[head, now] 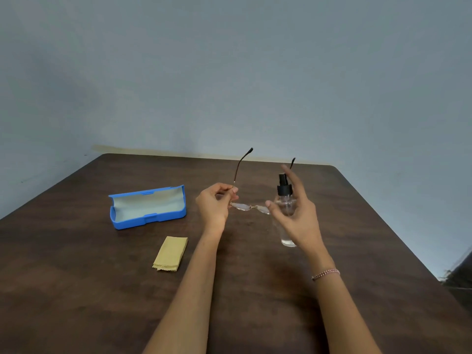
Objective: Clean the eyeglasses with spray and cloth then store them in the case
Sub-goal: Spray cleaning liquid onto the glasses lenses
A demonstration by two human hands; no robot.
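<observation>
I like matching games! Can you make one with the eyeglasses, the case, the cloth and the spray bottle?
Things:
1. eyeglasses
2. case
3. cloth
4. spray bottle

How they look:
A. blue, lid open
B. yellow, folded on the table
C. clear, with a black top
D. pinched by the left hand

Pairs: 1-D, 2-A, 3-B, 4-C

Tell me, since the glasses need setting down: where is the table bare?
Bare wood: left of the cloth, in front of the case, and right of the spray bottle. Crowded centrally, around the left hand, right hand and eyeglasses.
</observation>
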